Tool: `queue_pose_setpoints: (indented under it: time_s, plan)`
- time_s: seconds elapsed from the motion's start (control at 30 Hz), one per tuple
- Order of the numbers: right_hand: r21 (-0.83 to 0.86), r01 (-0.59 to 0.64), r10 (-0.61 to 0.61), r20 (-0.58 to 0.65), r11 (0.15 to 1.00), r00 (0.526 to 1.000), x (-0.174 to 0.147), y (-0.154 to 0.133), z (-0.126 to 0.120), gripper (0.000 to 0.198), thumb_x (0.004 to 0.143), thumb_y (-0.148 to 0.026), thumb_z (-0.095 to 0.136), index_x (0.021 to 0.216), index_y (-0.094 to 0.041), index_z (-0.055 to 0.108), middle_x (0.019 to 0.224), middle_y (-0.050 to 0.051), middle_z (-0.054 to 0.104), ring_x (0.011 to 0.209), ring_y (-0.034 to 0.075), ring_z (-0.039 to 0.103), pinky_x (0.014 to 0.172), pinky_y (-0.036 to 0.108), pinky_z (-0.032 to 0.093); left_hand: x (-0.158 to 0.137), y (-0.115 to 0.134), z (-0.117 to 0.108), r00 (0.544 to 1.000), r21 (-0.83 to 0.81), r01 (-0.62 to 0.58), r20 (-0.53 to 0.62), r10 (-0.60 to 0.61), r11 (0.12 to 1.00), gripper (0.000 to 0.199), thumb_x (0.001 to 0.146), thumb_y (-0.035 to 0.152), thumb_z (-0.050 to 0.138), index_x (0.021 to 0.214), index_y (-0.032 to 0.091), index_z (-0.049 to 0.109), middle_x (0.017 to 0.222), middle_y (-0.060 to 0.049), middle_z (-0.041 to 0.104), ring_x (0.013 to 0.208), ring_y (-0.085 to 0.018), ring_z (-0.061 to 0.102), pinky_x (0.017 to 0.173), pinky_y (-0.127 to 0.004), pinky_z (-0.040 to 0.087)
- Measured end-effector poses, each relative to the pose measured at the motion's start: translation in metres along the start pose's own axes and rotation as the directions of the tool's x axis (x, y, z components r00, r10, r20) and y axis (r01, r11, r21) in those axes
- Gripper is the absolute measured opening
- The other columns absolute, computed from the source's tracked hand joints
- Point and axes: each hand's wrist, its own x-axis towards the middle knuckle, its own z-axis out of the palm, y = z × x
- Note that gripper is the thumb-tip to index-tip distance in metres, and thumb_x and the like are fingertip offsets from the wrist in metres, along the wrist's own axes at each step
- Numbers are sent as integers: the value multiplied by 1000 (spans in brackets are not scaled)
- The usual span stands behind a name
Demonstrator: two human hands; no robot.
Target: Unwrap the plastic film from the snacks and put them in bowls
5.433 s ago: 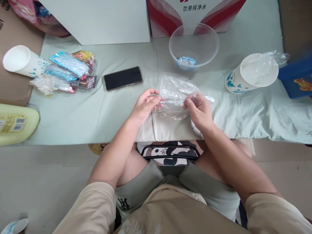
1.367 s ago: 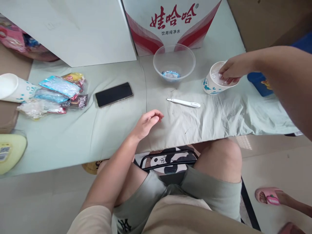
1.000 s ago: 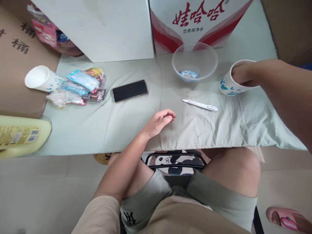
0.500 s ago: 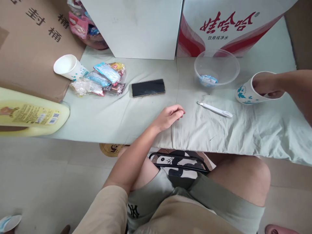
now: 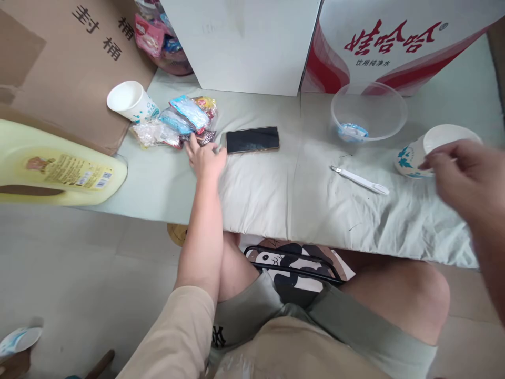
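Note:
My left hand (image 5: 207, 159) reaches to a pile of wrapped snacks (image 5: 183, 116), its fingers spread at the dark brown wrapper (image 5: 205, 138) on the pile's near edge. A black phone (image 5: 252, 140) lies just right of that hand. My right hand (image 5: 469, 176) is beside and partly in front of a white paper cup (image 5: 410, 159) with blue leaf prints, which is tipped on its side. Its fingers are curled and blurred, so whether they hold anything is unclear. Left of this cup stands a clear plastic bowl (image 5: 369, 108) with a blue and white packet (image 5: 352, 132) inside.
A white peeler-like tool (image 5: 360, 180) lies on the cloth-covered table (image 5: 260, 200). Another paper cup (image 5: 128, 99) leans behind the snacks. A yellow jug (image 5: 90, 173), cardboard box (image 5: 67, 68), white box (image 5: 244, 47) and red-white carton (image 5: 379, 47) border the area.
My left hand has moved left from the table's middle to the snack pile, and its fingers have spread. My right hand has come out of the paper cup. The view has shifted slightly.

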Motion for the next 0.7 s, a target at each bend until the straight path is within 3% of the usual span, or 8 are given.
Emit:
queue_pose_setpoints:
  time_s: [0.1, 0.17, 0.23, 0.33, 0.43, 0.53, 0.6, 0.7]
  plan:
    - [150, -133, 115, 129, 980, 985, -33, -23, 25, 9, 73, -26, 58, 71, -23, 67, 58, 2, 60, 56, 17, 53, 65, 34, 42, -1, -3, 2, 998, 55, -35, 47, 32, 998, 22, 74, 22, 77, 96, 19, 74, 163, -12, 40, 158, -42, 26, 130, -60, 22]
    - [203, -139, 106, 165, 969, 981, -41, -29, 43, 10, 73, -27, 57, 72, -23, 66, 62, 3, 64, 61, 20, 58, 71, 36, 45, -8, 3, -2, 998, 73, -52, 23, 51, 996, 34, 75, 18, 75, 108, 19, 73, 164, -13, 40, 157, -41, 31, 132, -56, 23]
    - [202, -93, 62, 155, 975, 986, -45, -29, 60, 12, 77, -30, 55, 76, -24, 65, 68, 6, 68, 66, 22, 60, 75, 38, 46, -19, 12, -12, 998, 76, -66, -17, 67, 995, 43, 76, 17, 74, 119, 18, 70, 163, -15, 40, 156, -41, 32, 131, -58, 25]
    - [148, 70, -82, 79, 987, 993, -52, -22, 80, 12, 81, -30, 52, 81, -24, 62, 81, 11, 72, 82, 28, 64, 82, 42, 47, -37, 25, -32, 989, 65, -103, -96, 109, 993, 50, 80, 19, 71, 129, 22, 62, 154, -16, 49, 153, -42, 33, 127, -65, 26]
    - [38, 161, -162, 18, 986, 987, -57, -11, 96, 18, 84, -32, 54, 95, -23, 65, 105, 18, 74, 105, 37, 63, 94, 50, 46, -57, 35, -40, 974, -14, -207, -103, 204, 978, 44, 87, 26, 67, 130, 25, 56, 139, -11, 57, 142, -34, 46, 122, -55, 37]
    - [-8, 187, -187, 36, 982, 982, -56, -1, 105, 28, 87, -34, 55, 108, -19, 66, 122, 23, 70, 115, 41, 60, 100, 55, 44, -78, 44, -26, 960, -240, -265, 27, 280, 934, 47, 93, 46, 64, 134, 28, 51, 133, -9, 56, 129, -28, 55, 105, -42, 50]
    - [22, 215, -216, 53, 976, 975, -53, 3, 106, 23, 89, -32, 53, 102, -19, 66, 117, 22, 71, 113, 38, 61, 101, 55, 44, -91, 51, -8, 941, -423, -203, 165, 295, 883, 58, 91, 63, 64, 136, 31, 48, 130, -9, 56, 120, -26, 59, 95, -37, 53]
    - [112, 193, -196, 14, 975, 981, -54, 0, 102, 17, 89, -34, 55, 95, -21, 64, 104, 17, 70, 101, 33, 63, 96, 52, 47, -104, 62, 16, 878, -596, -57, 353, 325, 801, 74, 81, 79, 65, 137, 34, 47, 127, -9, 56, 114, -25, 62, 90, -36, 54]
